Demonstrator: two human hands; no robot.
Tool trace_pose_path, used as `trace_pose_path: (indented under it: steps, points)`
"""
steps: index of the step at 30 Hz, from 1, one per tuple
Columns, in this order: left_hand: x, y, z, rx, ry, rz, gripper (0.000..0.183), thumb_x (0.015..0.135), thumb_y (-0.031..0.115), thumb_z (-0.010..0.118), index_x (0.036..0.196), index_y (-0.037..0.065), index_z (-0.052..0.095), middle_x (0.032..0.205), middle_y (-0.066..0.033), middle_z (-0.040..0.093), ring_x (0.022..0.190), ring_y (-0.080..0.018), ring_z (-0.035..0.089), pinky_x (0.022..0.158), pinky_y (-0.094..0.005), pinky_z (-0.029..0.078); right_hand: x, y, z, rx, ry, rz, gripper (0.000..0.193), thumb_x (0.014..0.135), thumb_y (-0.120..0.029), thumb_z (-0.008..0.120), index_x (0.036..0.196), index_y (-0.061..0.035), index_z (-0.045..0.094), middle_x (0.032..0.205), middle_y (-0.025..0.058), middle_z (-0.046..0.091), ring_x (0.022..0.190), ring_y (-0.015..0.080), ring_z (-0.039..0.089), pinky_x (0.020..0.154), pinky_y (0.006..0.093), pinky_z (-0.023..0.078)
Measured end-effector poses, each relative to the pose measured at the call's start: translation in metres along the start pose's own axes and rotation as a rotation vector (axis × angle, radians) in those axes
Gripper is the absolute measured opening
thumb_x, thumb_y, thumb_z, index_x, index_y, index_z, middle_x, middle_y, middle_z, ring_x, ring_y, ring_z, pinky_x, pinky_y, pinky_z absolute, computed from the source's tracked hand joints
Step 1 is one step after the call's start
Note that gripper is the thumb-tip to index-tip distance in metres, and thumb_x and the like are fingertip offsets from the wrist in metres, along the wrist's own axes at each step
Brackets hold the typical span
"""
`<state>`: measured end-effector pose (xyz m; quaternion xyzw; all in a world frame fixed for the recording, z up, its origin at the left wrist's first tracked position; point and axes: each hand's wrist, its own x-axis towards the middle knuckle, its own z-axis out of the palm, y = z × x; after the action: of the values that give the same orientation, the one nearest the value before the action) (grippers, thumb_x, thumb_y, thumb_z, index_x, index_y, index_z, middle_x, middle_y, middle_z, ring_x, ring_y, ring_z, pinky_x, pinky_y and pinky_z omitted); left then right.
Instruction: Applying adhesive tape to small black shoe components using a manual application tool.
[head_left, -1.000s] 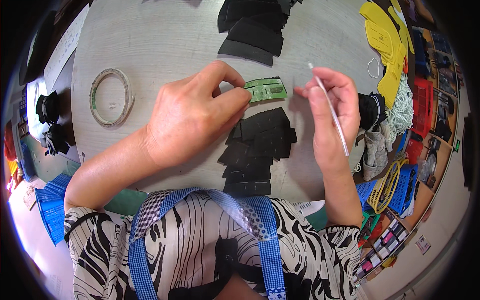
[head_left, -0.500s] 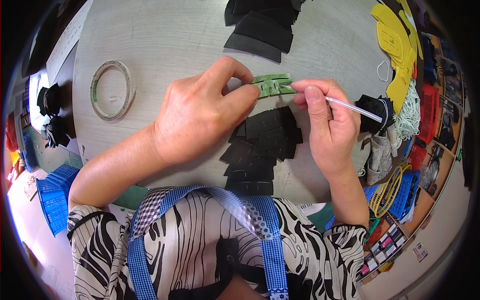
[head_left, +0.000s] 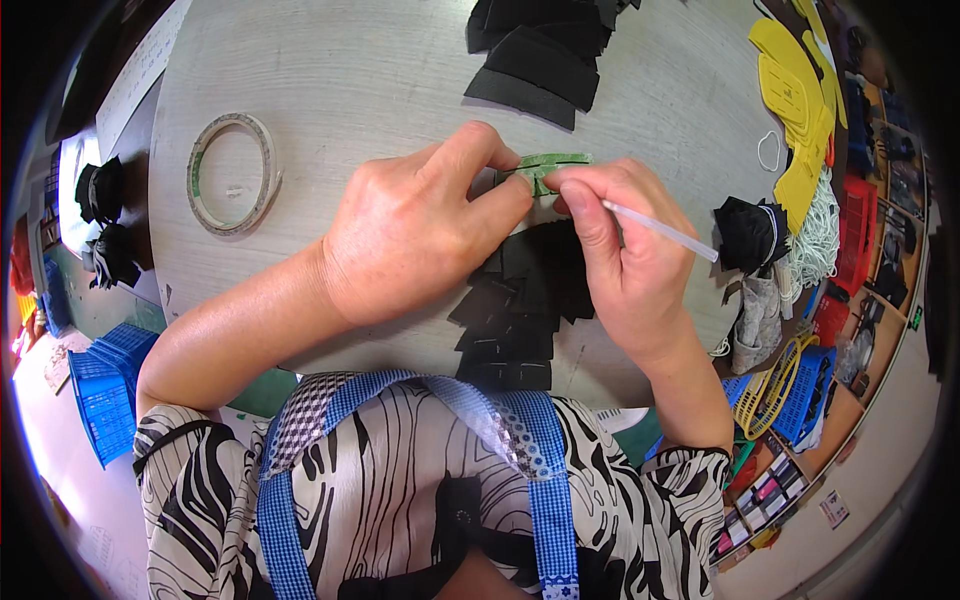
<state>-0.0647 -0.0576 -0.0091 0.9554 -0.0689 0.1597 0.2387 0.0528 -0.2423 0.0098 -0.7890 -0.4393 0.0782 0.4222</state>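
Observation:
My left hand (head_left: pixel 415 220) presses its thumb and forefinger on the left end of a small green slotted template (head_left: pixel 562 159). In my right hand (head_left: pixel 640 260) is a slim whitish pen (head_left: pixel 668 234), gripped between thumb and forefinger with its back end pointing right. The pen's tip is hidden behind my fingers, close to the template's lower edge. What lies under the template is mostly covered. Nearer to me, overlapping black fabric pieces (head_left: pixel 508 325) form a row, some with short white marks. More black pieces (head_left: pixel 540 75) lie fanned out beyond my hands.
A roll of tape (head_left: pixel 194 190) lies at the left on the grey table (head_left: pixel 330 90). Yellow sheet pieces (head_left: pixel 790 95), a bundled black piece (head_left: pixel 748 235) and pale cord (head_left: pixel 815 235) crowd the right edge. Blue baskets (head_left: pixel 100 390) stand at the lower left.
My right hand has moved left and closer to my left hand, bringing the pen along the template. The table and the things on it appear slightly shifted right in the view.

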Motion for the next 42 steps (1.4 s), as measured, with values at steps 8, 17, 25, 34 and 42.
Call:
trace_pose_path:
  steps: [8,17,25,34,42]
  points:
    - [0.0,0.001,-0.002,-0.009,-0.035,-0.001,0.026,0.082,0.009,0.081,0.108,0.009,0.076,0.111,-0.0056,0.068,0.068,-0.0153,0.069,0.055,-0.0314,0.057,0.011,-0.002,0.01,-0.015,0.015,-0.11,0.014,0.101,-0.014,0.072,0.094,-0.0023,0.072,0.084,0.0117,0.069,0.072,0.0314,0.064,0.066,0.0396,0.051]
    - [-0.001,-0.004,-0.003,-0.096,-0.063,0.051,0.026,0.081,0.008,0.082,0.106,0.011,0.076,0.11,-0.0049,0.069,0.068,-0.0153,0.068,0.056,-0.0312,0.057,0.019,0.008,-0.017,-0.07,0.049,-0.031,0.012,0.1,-0.006,0.071,0.111,-0.0055,0.075,0.088,0.008,0.075,0.077,0.0276,0.067,0.069,0.0373,0.053]
    - [-0.006,-0.014,-0.031,-0.298,-0.111,0.067,0.028,0.081,0.002,0.082,0.108,0.009,0.078,0.115,-0.0071,0.072,0.069,-0.0169,0.066,0.059,-0.031,0.056,0.0,0.016,-0.012,-0.246,-0.01,-0.223,0.027,0.094,-0.001,0.073,0.12,-0.0076,0.074,0.094,0.0081,0.075,0.086,0.029,0.068,0.075,0.0374,0.054]
    - [0.015,-0.038,-0.024,-0.106,-0.035,0.121,0.03,0.082,0.0,0.081,0.11,0.009,0.078,0.117,-0.0072,0.071,0.071,-0.018,0.068,0.061,-0.0316,0.056,-0.002,0.024,-0.014,0.174,0.155,0.039,0.029,0.114,-0.019,0.056,0.128,-0.0024,0.075,0.092,0.0085,0.068,0.081,0.0154,0.063,0.071,0.0277,0.048]
    - [0.021,-0.046,-0.015,-0.091,-0.04,0.138,0.027,0.084,0.003,0.082,0.109,0.009,0.078,0.116,-0.0059,0.071,0.075,-0.0178,0.07,0.063,-0.0324,0.058,-0.002,0.021,-0.014,0.16,0.15,0.064,0.026,0.114,-0.018,0.057,0.117,-0.0003,0.076,0.09,0.0081,0.068,0.077,0.0133,0.062,0.066,0.029,0.046]
